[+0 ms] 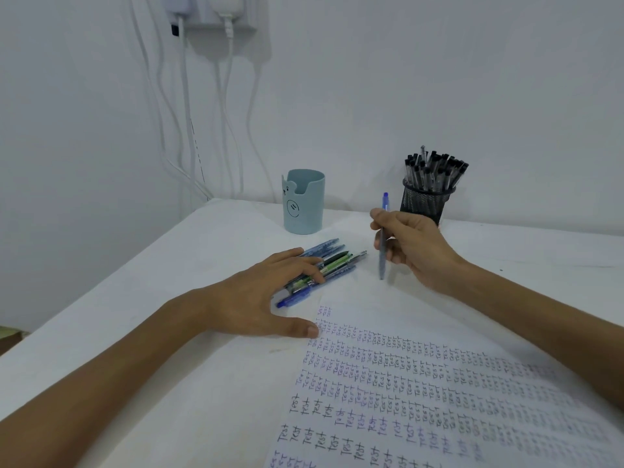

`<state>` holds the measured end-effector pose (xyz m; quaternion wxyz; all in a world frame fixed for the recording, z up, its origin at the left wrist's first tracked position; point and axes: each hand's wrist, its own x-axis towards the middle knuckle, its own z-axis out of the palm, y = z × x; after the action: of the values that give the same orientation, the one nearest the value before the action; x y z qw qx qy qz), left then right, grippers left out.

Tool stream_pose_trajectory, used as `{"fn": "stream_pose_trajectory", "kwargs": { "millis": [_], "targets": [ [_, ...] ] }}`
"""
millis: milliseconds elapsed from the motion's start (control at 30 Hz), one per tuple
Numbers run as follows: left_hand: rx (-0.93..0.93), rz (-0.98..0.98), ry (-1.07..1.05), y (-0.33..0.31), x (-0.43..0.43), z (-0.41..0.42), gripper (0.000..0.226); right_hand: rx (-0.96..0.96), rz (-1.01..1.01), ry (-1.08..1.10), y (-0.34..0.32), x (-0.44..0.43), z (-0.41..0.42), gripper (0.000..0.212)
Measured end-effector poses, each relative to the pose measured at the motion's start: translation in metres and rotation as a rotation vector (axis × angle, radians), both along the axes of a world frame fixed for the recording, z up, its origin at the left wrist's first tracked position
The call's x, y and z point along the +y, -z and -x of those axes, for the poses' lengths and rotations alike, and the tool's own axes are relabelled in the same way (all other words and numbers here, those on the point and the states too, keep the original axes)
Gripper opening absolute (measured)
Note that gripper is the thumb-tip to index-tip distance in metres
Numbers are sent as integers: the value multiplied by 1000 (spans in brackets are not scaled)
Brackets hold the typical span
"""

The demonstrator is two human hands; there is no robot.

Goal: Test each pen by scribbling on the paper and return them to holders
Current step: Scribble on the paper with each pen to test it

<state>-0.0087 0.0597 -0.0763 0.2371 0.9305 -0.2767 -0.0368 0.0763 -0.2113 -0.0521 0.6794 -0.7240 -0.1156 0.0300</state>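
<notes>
The right hand (415,251) has a blue pen (382,255) in its grip, pinched between thumb and curled fingers about midway up the barrel. The pen is close to upright, button end up and tip down, and hangs clear of the white surface just beyond the last written rows; whether blank paper or bare counter lies under it I cannot tell. The left hand (256,298) grips nothing: its straight fingers lie across a pile (337,261) of loose blue and green pens set side by side on the counter (169,315), and its thumb is spread toward the far left corner of the paper (439,400). The paper lies nearest the person and is filled with rows of "Test" in black and blue ink. Behind the pile stands a pale blue cup (304,204) in which no pens show, and just behind the right hand a black mesh holder (425,204) packed with black-capped pens. The step in hand looks like the testing of this one pen, though I cannot tell whether it has written yet. If not, the next move calls for lowering the tip onto a free patch near the top rows, with the left hand steadying the sheet. After that the pen goes tip down into a holder, probably the cup, since the mesh one looks full. The pile suggests a good part of the task remains.
</notes>
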Motion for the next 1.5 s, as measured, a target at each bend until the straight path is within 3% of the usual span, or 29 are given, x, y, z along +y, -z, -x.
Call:
{"fn": "stream_pose_trajectory", "kwargs": {
  "millis": [67,133,200,333,400,600,833,1000,1500],
  "targets": [
    [-46,6,3,5,0,-4,74,-95,231,56,-5,-11,-10,36],
    [-66,16,-8,9,1,-7,73,-259,634,82,-9,-25,-21,42],
    [-62,22,-9,9,1,-8,73,-379,906,117,-10,-37,-31,42],
    [-50,11,-7,5,0,-4,74,-475,1134,180,0,-43,-40,27],
    [-39,1,-6,3,0,-2,74,-486,1206,213,5,-43,-40,28],
    [8,-7,-11,-2,-1,3,73,-654,1185,237,10,-40,-40,29],
    [-1,-21,-13,-3,-1,4,73,-970,1109,-135,11,-23,-23,25],
    [1,-38,-30,-4,-3,3,82,-1181,1080,-257,10,-10,-7,22],
    [-25,-42,-19,-4,-3,2,80,-1229,1027,-478,8,-4,3,16]
  ]
}}
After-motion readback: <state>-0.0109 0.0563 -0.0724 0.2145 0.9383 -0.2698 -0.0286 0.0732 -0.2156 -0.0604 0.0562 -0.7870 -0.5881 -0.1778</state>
